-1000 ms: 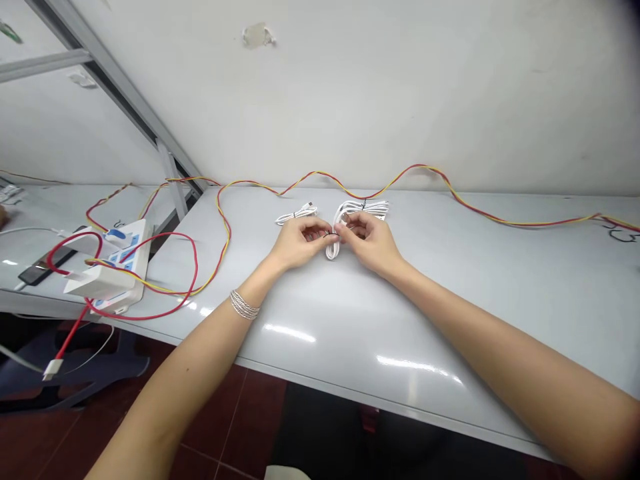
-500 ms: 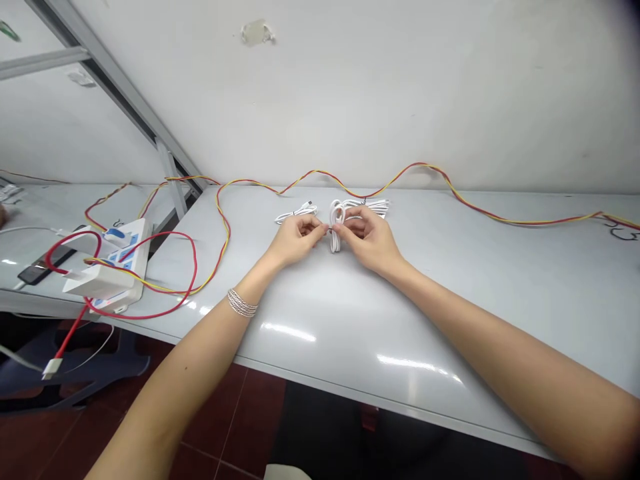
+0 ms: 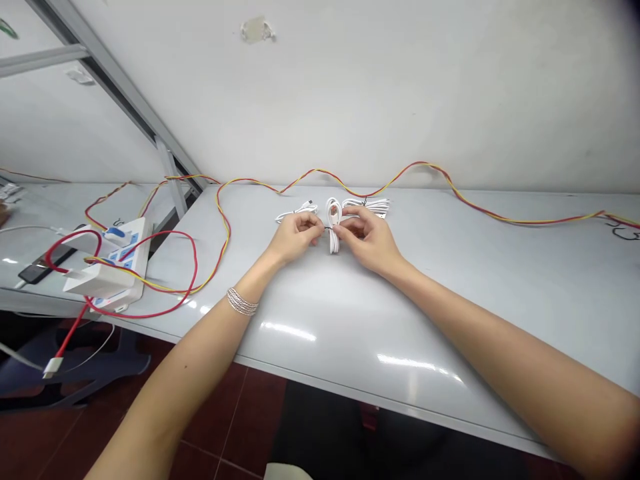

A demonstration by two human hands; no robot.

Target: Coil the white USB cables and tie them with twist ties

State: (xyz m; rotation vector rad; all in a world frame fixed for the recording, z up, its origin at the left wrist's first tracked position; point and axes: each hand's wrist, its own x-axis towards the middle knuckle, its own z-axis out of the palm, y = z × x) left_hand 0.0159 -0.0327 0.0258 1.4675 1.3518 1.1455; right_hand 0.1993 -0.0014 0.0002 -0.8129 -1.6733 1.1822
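A white cable folded into a narrow bundle (image 3: pixel 334 244) is held upright just above the table, with a dark twist tie (image 3: pixel 327 228) around its middle. My right hand (image 3: pixel 369 239) pinches the bundle from the right between thumb and fingers. From the left, my left hand (image 3: pixel 297 237) has its thumb and forefinger pinched at the end of the tie. Behind my left hand lies a white cable with a dark plug end (image 3: pixel 301 210). Another tied white cable bundle (image 3: pixel 375 206) lies behind my right hand, partly hidden by it.
A twisted red and yellow wire (image 3: pixel 320 171) runs along the wall at the table's back. On the left are a power strip (image 3: pixel 143 250) with chargers and a looped red cable (image 3: pixel 194 263). Black ties (image 3: pixel 625 231) lie at the far right. A grey metal frame (image 3: pixel 125 87) stands at left.
The cable bundle has shifted slightly left and turned a little. My left hand has moved slightly, and the dark tie shows more clearly between the hands.
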